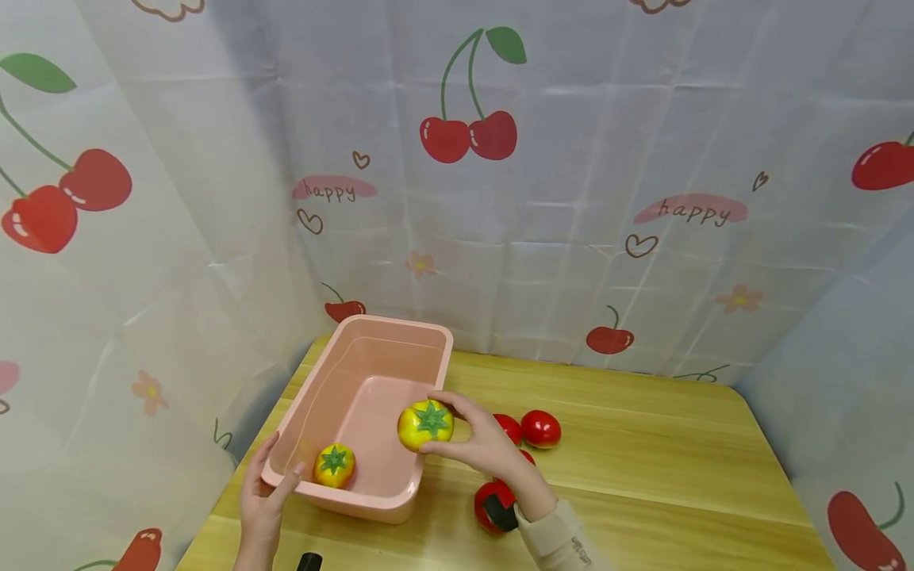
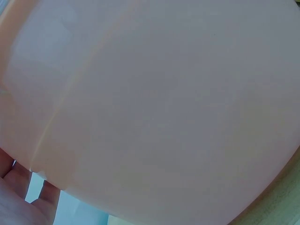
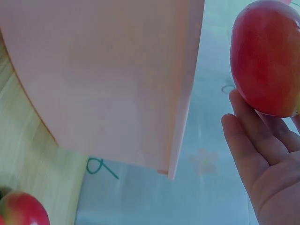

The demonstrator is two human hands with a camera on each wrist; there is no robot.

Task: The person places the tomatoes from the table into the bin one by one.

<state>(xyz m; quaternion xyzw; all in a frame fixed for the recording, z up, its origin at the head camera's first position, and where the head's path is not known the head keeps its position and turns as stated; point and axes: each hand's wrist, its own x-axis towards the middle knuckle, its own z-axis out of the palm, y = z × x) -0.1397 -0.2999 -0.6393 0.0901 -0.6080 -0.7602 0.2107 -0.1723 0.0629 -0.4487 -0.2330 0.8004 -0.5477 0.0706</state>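
My right hand [image 1: 481, 440] holds a yellow-and-red tomato [image 1: 423, 428] with a green star-shaped top, between thumb and fingers. It hangs over the right rim of a pink plastic bin [image 1: 389, 501]. In the right wrist view this tomato [image 3: 267, 61] shows its red underside, with fingertips against it. A second yellow tomato [image 1: 334, 468] lies inside the bin, in the near left corner. That same corner is gripped by my left hand [image 1: 263, 496], thumb over the near rim. Fingers [image 2: 21, 185] show beside the bin's outer wall [image 2: 164, 108] in the left wrist view.
Several red tomatoes lie right of the bin on the wooden table [image 1: 643, 476], including one at the back [image 1: 540, 429] and one nearer [image 1: 489, 507], partly hidden behind the right wrist's black strap. A cherry-print curtain [image 1: 557, 198] encloses the table's back and sides.
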